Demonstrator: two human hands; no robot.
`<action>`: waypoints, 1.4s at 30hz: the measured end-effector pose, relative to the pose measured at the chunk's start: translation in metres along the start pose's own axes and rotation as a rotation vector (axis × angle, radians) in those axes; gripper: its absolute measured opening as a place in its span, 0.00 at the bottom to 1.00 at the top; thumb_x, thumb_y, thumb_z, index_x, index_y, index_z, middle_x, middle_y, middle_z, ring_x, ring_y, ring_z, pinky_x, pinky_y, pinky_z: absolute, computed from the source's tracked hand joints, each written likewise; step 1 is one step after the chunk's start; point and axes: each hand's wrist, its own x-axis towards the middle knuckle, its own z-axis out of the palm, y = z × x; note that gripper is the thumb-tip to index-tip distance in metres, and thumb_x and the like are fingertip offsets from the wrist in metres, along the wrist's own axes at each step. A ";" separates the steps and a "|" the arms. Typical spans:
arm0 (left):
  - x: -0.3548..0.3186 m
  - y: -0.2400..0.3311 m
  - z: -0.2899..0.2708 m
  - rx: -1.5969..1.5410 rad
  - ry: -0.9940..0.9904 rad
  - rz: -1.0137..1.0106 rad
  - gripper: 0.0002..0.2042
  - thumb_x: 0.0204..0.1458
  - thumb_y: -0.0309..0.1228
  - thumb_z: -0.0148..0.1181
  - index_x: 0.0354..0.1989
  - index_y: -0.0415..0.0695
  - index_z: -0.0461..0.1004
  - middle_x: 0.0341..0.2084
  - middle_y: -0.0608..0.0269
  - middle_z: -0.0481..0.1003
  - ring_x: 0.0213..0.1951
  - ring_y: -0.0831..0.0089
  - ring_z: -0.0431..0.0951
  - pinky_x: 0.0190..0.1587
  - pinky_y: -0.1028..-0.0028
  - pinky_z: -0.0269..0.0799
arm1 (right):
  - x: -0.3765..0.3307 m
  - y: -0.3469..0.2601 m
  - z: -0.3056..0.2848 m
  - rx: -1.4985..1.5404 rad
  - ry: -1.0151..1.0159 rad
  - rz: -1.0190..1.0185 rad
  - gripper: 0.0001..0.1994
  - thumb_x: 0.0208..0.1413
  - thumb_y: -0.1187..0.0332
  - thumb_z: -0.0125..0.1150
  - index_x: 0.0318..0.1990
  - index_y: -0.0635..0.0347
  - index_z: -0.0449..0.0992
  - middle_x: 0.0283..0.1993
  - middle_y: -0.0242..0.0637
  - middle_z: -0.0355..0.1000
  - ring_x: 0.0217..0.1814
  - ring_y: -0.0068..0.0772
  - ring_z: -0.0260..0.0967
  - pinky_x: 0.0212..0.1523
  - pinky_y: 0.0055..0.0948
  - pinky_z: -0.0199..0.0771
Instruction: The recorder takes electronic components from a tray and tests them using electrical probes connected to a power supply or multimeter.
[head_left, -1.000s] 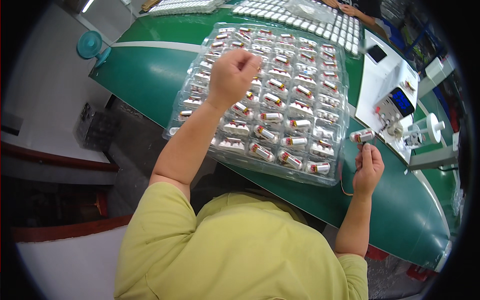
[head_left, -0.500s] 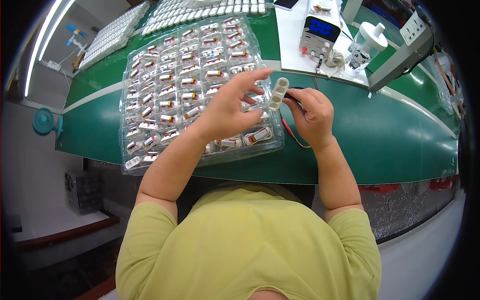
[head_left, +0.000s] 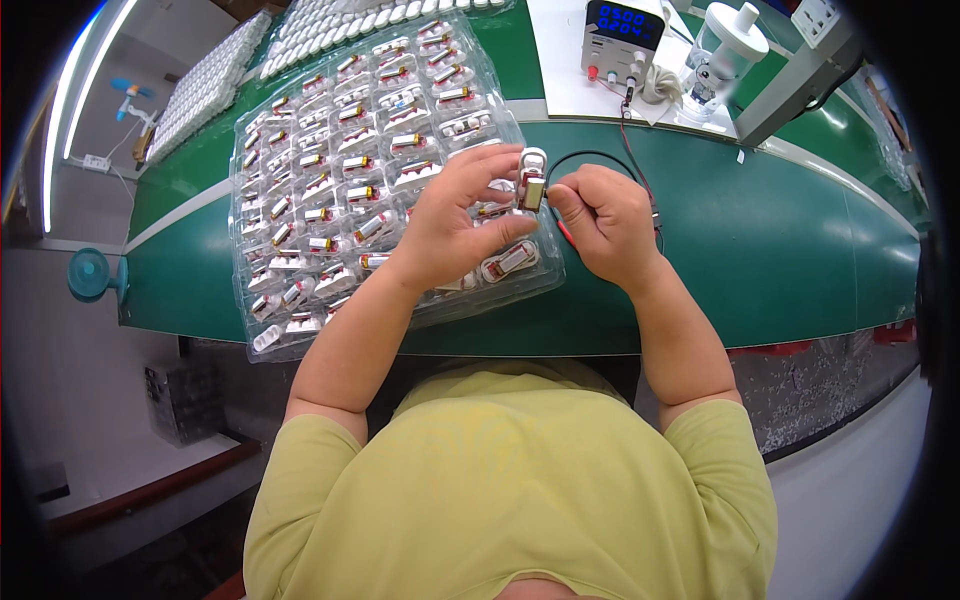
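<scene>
White oval plastic unit with silver cell (head_left: 532,182) is positioned between hands; thin black cable (head_left: 590,153) is pinched by right hand (head_left: 605,220). Left hand (head_left: 455,220) half-curled alongside, grip can't be told. Cable best kept slack.

Two rows of blue digits (head_left: 622,17) glowed on the dark display (head_left: 652,36) at the top of the white power supply (head_left: 612,60); small markings below that display were too tiny to read.
</scene>
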 end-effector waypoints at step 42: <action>0.014 -0.009 -0.042 0.276 0.103 -0.382 0.08 0.43 0.27 0.61 0.31 0.39 0.76 0.30 0.59 0.77 0.31 0.70 0.78 0.34 0.72 0.74 | -0.001 0.003 -0.003 0.475 0.108 0.413 0.15 0.61 0.65 0.54 0.24 0.66 0.71 0.21 0.27 0.65 0.23 0.17 0.55 0.26 0.20 0.58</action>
